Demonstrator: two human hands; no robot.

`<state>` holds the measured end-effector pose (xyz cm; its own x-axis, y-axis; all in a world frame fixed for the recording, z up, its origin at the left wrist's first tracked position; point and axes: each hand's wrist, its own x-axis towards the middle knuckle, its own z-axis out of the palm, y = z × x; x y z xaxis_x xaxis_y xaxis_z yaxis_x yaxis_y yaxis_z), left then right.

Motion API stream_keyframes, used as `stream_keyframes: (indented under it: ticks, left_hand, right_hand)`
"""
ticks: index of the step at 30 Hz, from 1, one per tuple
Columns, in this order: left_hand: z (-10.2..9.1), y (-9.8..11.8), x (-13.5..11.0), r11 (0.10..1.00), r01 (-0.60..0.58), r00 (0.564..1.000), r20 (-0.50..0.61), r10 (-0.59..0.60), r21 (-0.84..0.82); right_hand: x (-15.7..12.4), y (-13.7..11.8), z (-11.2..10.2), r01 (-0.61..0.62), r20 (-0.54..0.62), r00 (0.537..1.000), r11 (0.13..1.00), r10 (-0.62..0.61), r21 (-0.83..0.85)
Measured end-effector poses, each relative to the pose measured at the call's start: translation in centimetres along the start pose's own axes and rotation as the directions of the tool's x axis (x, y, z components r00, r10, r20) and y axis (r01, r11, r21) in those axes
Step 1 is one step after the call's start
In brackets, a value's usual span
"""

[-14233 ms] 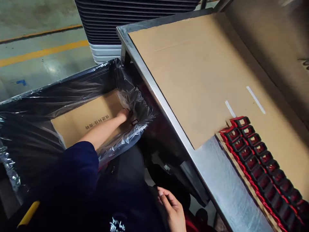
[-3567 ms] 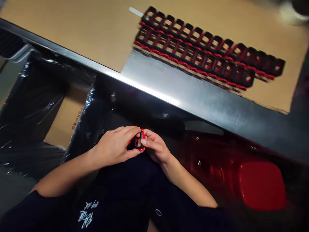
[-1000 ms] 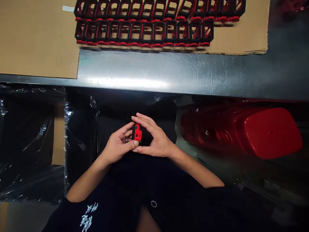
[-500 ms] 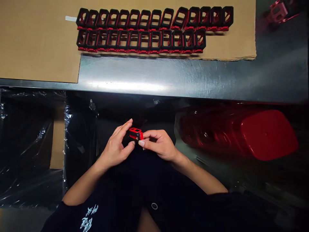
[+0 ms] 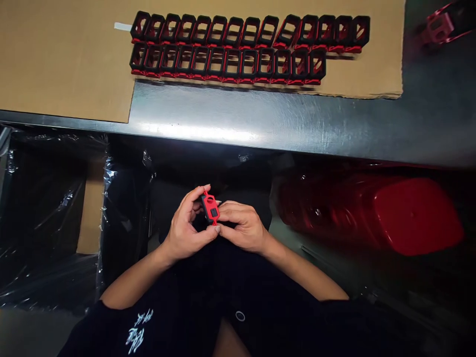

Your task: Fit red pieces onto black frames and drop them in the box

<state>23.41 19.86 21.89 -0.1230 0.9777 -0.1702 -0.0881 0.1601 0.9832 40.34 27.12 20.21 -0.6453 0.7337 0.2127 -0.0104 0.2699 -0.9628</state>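
Observation:
Above my lap, a small red and black frame (image 5: 211, 208) is held between both hands. Its red face, with a round hole and a square opening, is turned up toward me. My left hand (image 5: 189, 228) grips it by its two ends, thumb at the near end and a fingertip at the far end. My right hand (image 5: 245, 227) is closed at its right side, thumb and fingers touching it near the lower end. Beyond, two rows of similar red and black frames (image 5: 232, 64) stand side by side on a cardboard sheet (image 5: 364, 74).
The cardboard lies on a metal table (image 5: 230, 114) whose front edge runs across my view. A red plastic stool-like object (image 5: 416, 215) is at the right. To the left is a box lined with dark plastic film (image 5: 44, 208). Another red part (image 5: 439, 27) lies at the far right.
The frame has been turned so its red face points up. My left hand, formerly loose beside it, now grips its ends. The view has shifted slightly.

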Motion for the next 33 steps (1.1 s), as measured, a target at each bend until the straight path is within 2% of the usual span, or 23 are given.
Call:
stream_keyframes:
  ticks: [3, 6, 9, 12, 14, 16, 19, 22, 24, 28, 31, 33]
  left_hand:
    - [0.0, -0.1, -0.1, 1.0, 0.0, 1.0, -0.031, -0.001, -0.029]
    - [-0.1, -0.4, -0.3, 0.999, -0.035, 0.999, -0.032, 0.035, -0.001]
    - [-0.3, -0.8, -0.4, 0.984, -0.118, 0.993, -0.009, 0.12, 0.136]
    - [-0.4, -1.1, -0.4, 0.905, -0.256, 0.964, 0.023, 0.264, 0.34]
    - [-0.4, -1.5, -0.4, 0.829, -0.336, 0.932, 0.033, 0.36, 0.447]
    - [-0.3, -2.2, -0.5, 0.788, -0.365, 0.91, 0.012, 0.413, 0.496]
    - [-0.5, -3.6, -0.6, 0.812, -0.348, 0.907, -0.053, 0.418, 0.468]
    - [-1.1, -4.4, -0.8, 0.831, -0.365, 0.905, -0.048, 0.422, 0.421]
    - [-1.4, -4.1, -0.8, 0.835, -0.379, 0.91, -0.004, 0.415, 0.399]
    - [-1.4, -2.0, -0.7, 0.881, -0.316, 0.945, 0.03, 0.327, 0.352]
    - [-0.9, -0.4, -0.4, 0.893, -0.262, 0.962, 0.021, 0.273, 0.366]
    - [-0.5, 0.2, -0.3, 0.885, -0.242, 0.965, 0.007, 0.261, 0.399]
  right_hand:
    - [0.0, -0.3, -0.6, -0.036, 0.018, 0.999, 0.999, 0.036, 0.0]
    - [0.0, -0.8, -1.5, -0.16, -0.005, 0.987, 0.986, 0.16, 0.035]
    - [0.2, -1.4, -1.8, -0.279, -0.04, 0.957, 0.949, 0.288, 0.144]
    - [0.5, -1.9, -1.4, -0.346, -0.024, 0.932, 0.905, 0.363, 0.249]
    - [0.6, -2.1, -0.7, -0.362, -0.03, 0.924, 0.899, 0.381, 0.248]
    - [0.7, -2.2, -0.1, -0.364, -0.063, 0.922, 0.91, 0.382, 0.197]
    - [0.7, -2.1, 0.5, -0.343, -0.102, 0.928, 0.93, 0.357, 0.136]
    - [0.5, -1.7, 0.5, -0.374, -0.063, 0.916, 0.9, 0.396, 0.222]
    - [0.3, -1.3, 0.3, -0.459, 0.023, 0.872, 0.803, 0.488, 0.379]
    - [0.1, -0.3, 0.0, -0.587, 0.244, 0.756, 0.464, 0.607, 0.664]
    - [0.1, 0.3, 0.2, -0.631, 0.375, 0.678, 0.238, 0.632, 0.739]
    - [0.0, 0.7, 0.5, -0.639, 0.425, 0.643, 0.14, 0.637, 0.757]
